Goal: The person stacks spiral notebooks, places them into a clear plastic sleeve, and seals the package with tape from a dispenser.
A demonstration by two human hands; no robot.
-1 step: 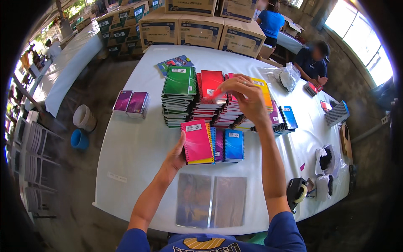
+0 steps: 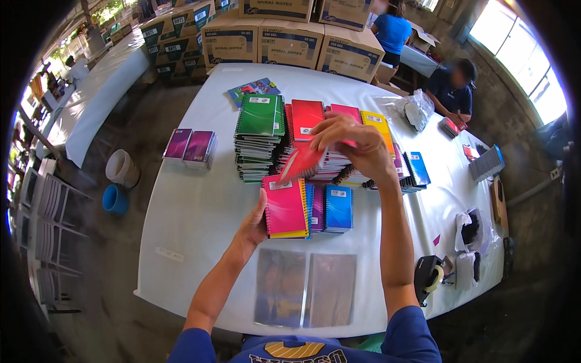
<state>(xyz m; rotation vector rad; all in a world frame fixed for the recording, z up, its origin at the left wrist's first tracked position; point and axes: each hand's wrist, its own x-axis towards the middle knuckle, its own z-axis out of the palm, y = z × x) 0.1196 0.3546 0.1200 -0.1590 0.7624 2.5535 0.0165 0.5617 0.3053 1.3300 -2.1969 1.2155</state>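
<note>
My left hand point(image 2: 255, 221) is closed around the left edge of a few spiral notebooks, with a pink notebook point(image 2: 284, 209) on top and a yellow one peeking out beneath. Above it, my right hand point(image 2: 357, 142) grips a tilted red notebook point(image 2: 301, 164), blurred by motion. Behind stand tall stacks: a green notebook stack point(image 2: 257, 118), a red notebook stack point(image 2: 307, 115) and a yellow notebook stack point(image 2: 378, 126), the middle ones partly hidden by my hand. Right of the held bundle lies a blue notebook pile point(image 2: 338, 206) beside a purple notebook point(image 2: 316, 209).
Two clear plastic sleeves point(image 2: 305, 290) lie near the table's front edge. A tape dispenser point(image 2: 428, 275) stands to their right, small purple notebooks point(image 2: 198, 148) at left. Cardboard boxes point(image 2: 289, 45) rise behind the table point(image 2: 181, 242). A person point(image 2: 448, 88) handles small things at the far right.
The red notebook in my right hand has come off the stack, tilting down and toward the pink notebook. My left hand stays nearly still.
</note>
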